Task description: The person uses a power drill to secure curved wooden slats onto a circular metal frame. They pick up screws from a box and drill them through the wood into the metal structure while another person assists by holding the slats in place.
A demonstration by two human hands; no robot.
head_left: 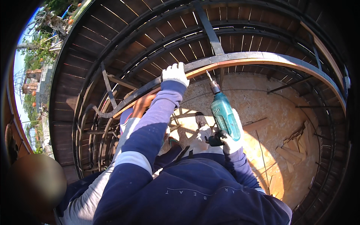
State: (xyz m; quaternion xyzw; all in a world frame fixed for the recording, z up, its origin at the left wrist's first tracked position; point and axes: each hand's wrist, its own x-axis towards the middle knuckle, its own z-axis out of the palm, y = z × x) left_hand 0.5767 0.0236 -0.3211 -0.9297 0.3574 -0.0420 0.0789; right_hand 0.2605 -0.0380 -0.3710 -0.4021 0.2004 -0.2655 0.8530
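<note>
My left hand point(173, 75), in a white glove, is closed on a curved dark metal rail point(262, 57) with an orange-brown wooden strip point(198, 71) along its lower edge. My right hand point(229, 138), also gloved, grips a teal power drill point(223, 112) by its black handle. The drill's bit point(209, 75) points up at the strip, just right of my left hand; whether it touches is unclear. Beside my left forearm, partly hidden by it, a co-worker's bare hand point(145, 101) reaches up under the rail from a grey sleeve point(125, 135).
Curved dark slatted tiers point(86, 48) on metal frames surround me. Below lies a sunlit, dusty floor point(262, 97) with loose wooden offcuts point(296, 144) at the right. Shod feet point(200, 120) show beneath the drill. Outdoor greenery point(28, 105) shows at far left.
</note>
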